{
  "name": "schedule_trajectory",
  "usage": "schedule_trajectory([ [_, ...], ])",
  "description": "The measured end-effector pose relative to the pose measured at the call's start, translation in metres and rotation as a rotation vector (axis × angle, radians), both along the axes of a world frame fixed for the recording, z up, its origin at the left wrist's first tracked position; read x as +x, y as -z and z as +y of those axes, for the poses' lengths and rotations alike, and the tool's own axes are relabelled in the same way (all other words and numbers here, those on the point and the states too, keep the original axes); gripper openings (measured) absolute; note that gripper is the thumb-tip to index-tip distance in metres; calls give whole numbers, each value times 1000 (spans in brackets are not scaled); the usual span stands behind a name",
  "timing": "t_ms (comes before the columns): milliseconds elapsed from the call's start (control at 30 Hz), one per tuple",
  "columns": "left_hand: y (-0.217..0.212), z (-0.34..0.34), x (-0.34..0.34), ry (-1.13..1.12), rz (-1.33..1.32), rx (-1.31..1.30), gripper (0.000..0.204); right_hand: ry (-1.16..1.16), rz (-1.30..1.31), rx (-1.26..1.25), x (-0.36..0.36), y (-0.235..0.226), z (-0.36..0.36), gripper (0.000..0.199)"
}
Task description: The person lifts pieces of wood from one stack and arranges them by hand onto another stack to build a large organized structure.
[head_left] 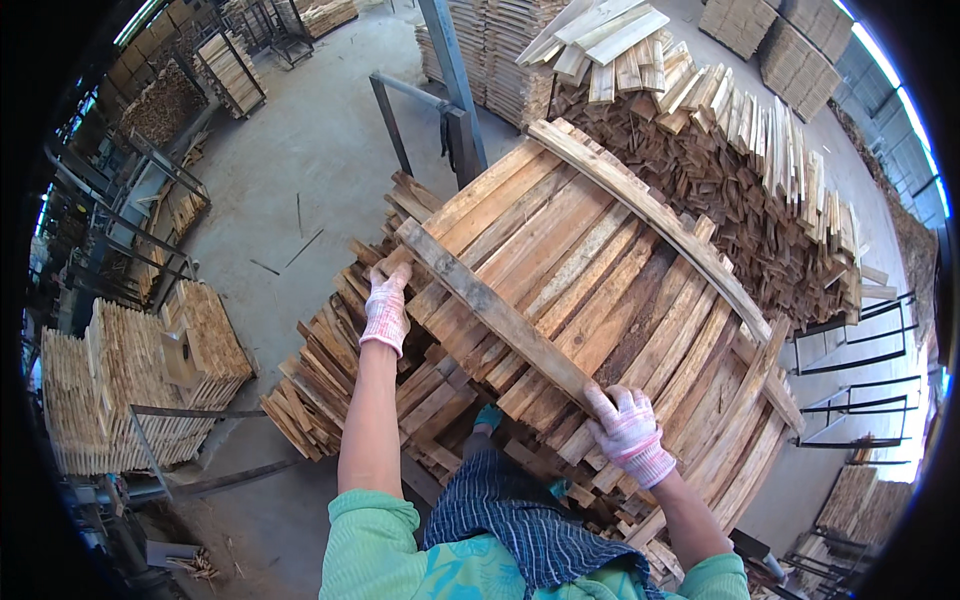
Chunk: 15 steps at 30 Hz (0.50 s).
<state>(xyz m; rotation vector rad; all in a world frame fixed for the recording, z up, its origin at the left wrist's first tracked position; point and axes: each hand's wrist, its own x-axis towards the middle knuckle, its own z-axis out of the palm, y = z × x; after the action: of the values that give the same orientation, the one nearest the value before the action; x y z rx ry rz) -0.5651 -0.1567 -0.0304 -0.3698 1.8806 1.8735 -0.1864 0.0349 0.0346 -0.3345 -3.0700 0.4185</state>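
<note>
A weathered wooden plank [495, 315] lies crosswise over the near ends of a layer of boards. My left hand [387, 300], in a pink and white glove, is closed around its left end. At its right end, my right hand [628, 430], gloved alike, has its fingers wrapped over the wood. Beneath it the boards [600, 290] lie side by side on top of a tall stack, some with bark showing. A second crosswise plank [650, 215] rests over their far ends. The undersides of both hands are hidden.
Shorter wood pieces [335, 350] are piled left of the stack. A metal post [455, 90] stands beyond it. A large heap of boards [720, 170] lies at the far right, with metal racks [860, 410] nearer. Stacked boards [140, 370] stand at the left on the concrete floor [290, 170].
</note>
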Motion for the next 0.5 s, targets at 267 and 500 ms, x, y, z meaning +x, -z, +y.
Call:
schedule_trajectory([
  [267, 6, -2, 4, -95, 39, 151, 89, -29, 20, -59, -7, -4, 1, 59],
  [500, 17, -3, 10, -136, 98, 308, 83, -48, 65, 18, -7, 1, -3, 50],
])
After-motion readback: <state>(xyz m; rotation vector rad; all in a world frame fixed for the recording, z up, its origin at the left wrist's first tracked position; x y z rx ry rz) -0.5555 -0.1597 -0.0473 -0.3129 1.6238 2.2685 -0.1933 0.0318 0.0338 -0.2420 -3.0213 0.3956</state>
